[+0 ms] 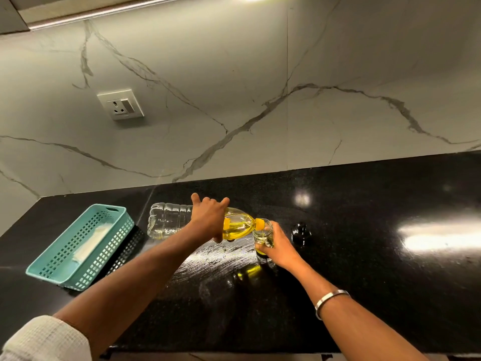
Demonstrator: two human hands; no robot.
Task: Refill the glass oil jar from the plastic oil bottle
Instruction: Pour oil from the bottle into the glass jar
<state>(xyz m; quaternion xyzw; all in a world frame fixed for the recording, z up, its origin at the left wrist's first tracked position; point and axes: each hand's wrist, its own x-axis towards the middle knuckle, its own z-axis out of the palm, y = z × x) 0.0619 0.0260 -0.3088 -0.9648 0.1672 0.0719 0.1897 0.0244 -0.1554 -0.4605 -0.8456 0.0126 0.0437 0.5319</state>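
Sideways, my left hand [209, 220] grips the clear plastic oil bottle [200, 222] so its yellow neck meets the small glass jar [263, 237], which my right hand [277, 247] clasps steady on the black surface [364, 256] against tipping.

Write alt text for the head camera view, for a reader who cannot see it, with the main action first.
The left hand tips a plastic oil bottle on its side, neck at the mouth of a small glass jar held by the right hand on a black countertop. A black lid sits right of the jar; a teal basket sits to the left.
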